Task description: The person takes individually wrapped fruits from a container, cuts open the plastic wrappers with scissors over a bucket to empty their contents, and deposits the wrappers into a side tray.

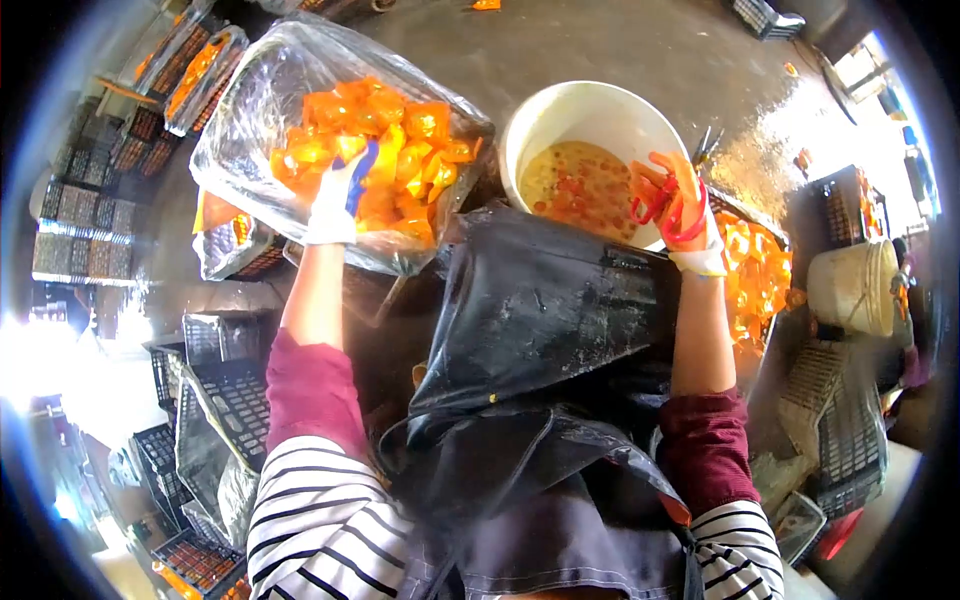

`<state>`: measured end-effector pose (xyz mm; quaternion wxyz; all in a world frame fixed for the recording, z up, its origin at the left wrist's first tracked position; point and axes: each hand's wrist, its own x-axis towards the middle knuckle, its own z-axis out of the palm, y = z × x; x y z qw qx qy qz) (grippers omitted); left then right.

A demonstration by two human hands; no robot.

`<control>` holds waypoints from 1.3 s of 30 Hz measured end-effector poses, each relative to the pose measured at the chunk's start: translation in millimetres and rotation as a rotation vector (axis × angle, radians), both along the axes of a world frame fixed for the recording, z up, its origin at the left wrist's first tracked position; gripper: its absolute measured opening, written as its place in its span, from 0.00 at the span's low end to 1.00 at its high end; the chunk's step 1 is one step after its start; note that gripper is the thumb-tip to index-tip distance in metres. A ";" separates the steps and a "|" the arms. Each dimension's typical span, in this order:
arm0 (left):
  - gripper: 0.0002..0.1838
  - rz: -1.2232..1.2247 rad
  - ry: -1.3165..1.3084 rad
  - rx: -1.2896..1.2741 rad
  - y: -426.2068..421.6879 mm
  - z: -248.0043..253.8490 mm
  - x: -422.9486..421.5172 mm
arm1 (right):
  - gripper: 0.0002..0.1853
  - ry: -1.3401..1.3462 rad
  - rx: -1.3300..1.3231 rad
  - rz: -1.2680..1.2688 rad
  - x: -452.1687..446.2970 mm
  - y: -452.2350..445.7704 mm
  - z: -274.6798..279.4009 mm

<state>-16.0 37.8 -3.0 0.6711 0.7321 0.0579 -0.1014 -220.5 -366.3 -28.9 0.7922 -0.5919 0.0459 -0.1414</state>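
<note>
Glossy orange cut pieces (425, 120) in clear-plastic-lined crate (235, 125), long axis crosswise | at left hand (335, 205), nearer; grip closure: cannot tell | right hand (692, 215): grip around red-looped tool (684, 240), at white round bucket (590, 110)

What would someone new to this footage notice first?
Probably the bright orange pieces heaped in the plastic-lined container at upper left, with the left hand among them. Next comes the white bucket to its right, holding yellowish liquid with orange bits. The right hand, something red at its fingers, is by the bucket's right rim.
</note>
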 end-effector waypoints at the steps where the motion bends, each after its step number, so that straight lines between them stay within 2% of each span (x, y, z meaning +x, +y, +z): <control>1: 0.25 0.023 -0.072 -0.059 -10.7 10.4 -0.6 | 0.25 0.011 -0.049 -0.101 3.6 9.3 3.6; 3: 0.20 0.040 -0.244 -0.175 -40.3 22.3 4.6 | 0.25 0.116 -0.107 -0.037 7.8 6.7 14.5; 4: 0.18 0.036 -0.337 -0.237 -60.9 23.0 7.2 | 0.25 0.148 -0.033 -0.052 9.8 4.2 9.3; 6: 0.14 -0.002 -0.404 0.115 -102.1 29.2 4.6 | 0.26 0.198 0.033 -0.083 11.6 0.7 2.8; 8: 0.17 -0.086 -0.571 0.508 -135.1 -9.9 16.0 | 0.26 0.236 0.019 -0.105 10.6 1.6 1.2; 10: 0.21 -0.407 -0.644 0.648 -163.2 -63.5 12.6 | 0.26 0.123 0.075 -0.065 3.7 11.2 9.6; 12: 0.23 -0.301 -0.392 0.729 -158.8 -83.4 21.2 | 0.25 0.026 0.233 -0.092 5.8 17.9 12.4; 14: 0.23 -0.379 -0.285 0.672 -146.3 -98.7 33.3 | 0.26 0.137 0.080 -0.149 9.4 19.5 12.1; 16: 0.23 -0.295 -0.225 0.365 -140.1 -93.8 39.1 | 0.27 0.271 -0.046 -0.105 7.4 16.6 13.9; 17: 0.23 -0.207 -0.028 0.134 -141.3 -49.2 20.1 | 0.27 0.194 0.038 0.012 3.8 0.2 -12.8; 18: 0.23 -0.170 0.055 0.022 -140.1 -42.9 26.2 | 0.27 0.201 0.099 0.010 5.5 4.2 -11.5; 20: 0.24 -0.114 0.035 -0.229 -142.9 -22.3 22.3 | 0.27 0.205 0.216 0.006 11.6 15.7 -1.3; 21: 0.25 -0.091 0.024 -0.231 -147.4 -11.4 21.3 | 0.24 0.297 0.176 0.012 15.2 17.2 7.9; 24: 0.24 -0.105 -0.146 -0.146 -174.5 40.4 -2.8 | 0.19 0.222 0.009 0.048 24.7 30.2 30.2; 25: 0.24 -0.123 -0.166 -0.170 -185.2 38.1 -2.0 | 0.16 0.320 0.095 0.044 31.1 29.8 34.7; 26: 0.23 -0.142 -0.186 -0.199 -197.5 42.7 -5.2 | 0.15 0.302 0.075 0.075 33.2 26.2 28.7; 28: 0.26 -0.164 -0.179 -0.057 -214.3 37.1 -13.1 | 0.15 0.300 -0.118 0.034 40.2 24.0 15.9; 30: 0.27 -0.115 -0.004 -0.328 -236.3 4.8 -8.0 | 0.15 0.330 0.179 0.029 39.3 16.3 -4.6; 31: 0.27 -0.105 0.062 -0.316 -237.8 6.0 -17.1 | 0.16 0.330 0.305 0.021 36.2 15.3 -15.3; 32: 0.27 -0.124 0.059 -0.412 -241.5 5.1 -16.9 | 0.16 0.330 0.433 0.015 33.3 11.6 -24.7; 33: 0.27 -0.138 0.058 -0.503 -242.3 2.8 -17.0 | 0.18 0.428 0.186 0.058 31.0 5.1 -32.7; 34: 0.27 -0.152 0.056 -0.592 -241.4 2.3 -17.7 | 0.18 0.419 0.101 0.065 29.7 10.6 -28.1; 35: 0.29 -0.291 -0.011 -0.538 -236.5 11.1 -20.5 | 0.19 0.403 0.012 0.071 32.7 18.2 -17.1; 37: 0.28 -0.342 -0.068 -0.320 -234.2 30.4 -28.7 | 0.21 0.332 -0.154 0.079 40.6 19.6 -12.9; 39: 0.27 -0.373 -0.029 -0.174 -235.4 41.2 -30.4 | 0.23 0.291 -0.001 0.100 44.5 22.8 -16.0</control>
